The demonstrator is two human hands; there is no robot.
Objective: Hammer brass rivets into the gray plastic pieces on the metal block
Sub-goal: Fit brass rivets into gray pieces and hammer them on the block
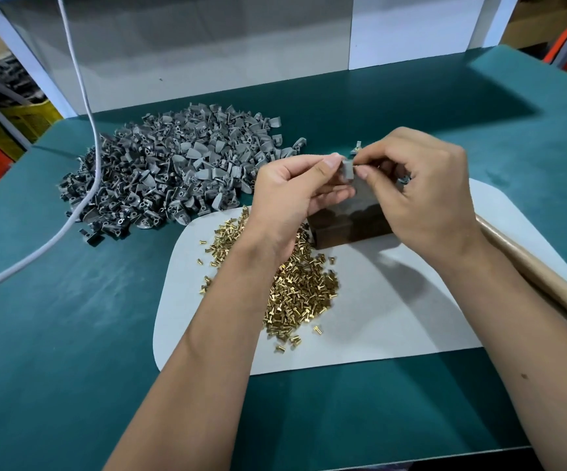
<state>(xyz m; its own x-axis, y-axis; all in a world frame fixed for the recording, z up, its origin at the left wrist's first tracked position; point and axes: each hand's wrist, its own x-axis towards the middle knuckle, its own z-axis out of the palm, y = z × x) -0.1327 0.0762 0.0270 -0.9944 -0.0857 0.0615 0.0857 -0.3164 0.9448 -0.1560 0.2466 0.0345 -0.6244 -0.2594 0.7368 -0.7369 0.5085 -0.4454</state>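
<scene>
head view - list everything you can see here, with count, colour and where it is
gray plastic pieces: large pile, gray, on green table, far left
held plastic piece: one, gray, pinched between both hands above the block
brass rivets: loose heap, gold, on white mat, left of block
metal block: one, dark, on mat under the hands
white mat: one, on table, centre
wooden handle: one, tan, right edge of mat
white cable: one, hanging over the pile, left
green table: one
left hand: holds the piece
right hand: pinches the piece

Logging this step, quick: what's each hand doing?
Left hand: pinching the gray plastic piece.
Right hand: fingers pinched at that piece; rivet not discernible.
</scene>
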